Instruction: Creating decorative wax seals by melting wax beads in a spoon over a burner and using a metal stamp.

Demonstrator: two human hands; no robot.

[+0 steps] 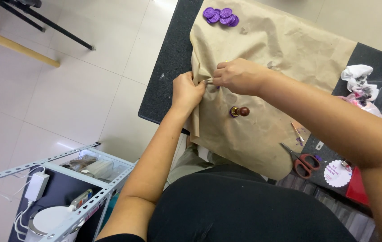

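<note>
My left hand [186, 92] and my right hand [238, 75] meet at the left side of a sheet of brown paper [285, 49] spread over a dark table [168, 58]. Both pinch something small and thin between the fingertips, right at a fold of the paper; what it is stays hidden by the fingers. A wax-seal stamp [240, 111] with a brown wooden knob and a brass head lies on the paper just below my right hand. Several purple wax seals [220, 16] are piled at the paper's far corner.
Red-handled scissors [304, 162] lie at the paper's near right edge, beside a round scalloped white tag [337, 173]. A crumpled stained tissue [357, 76] sits at the right. A metal rack [65, 179] with a white adapter and cables stands on the tiled floor at the lower left.
</note>
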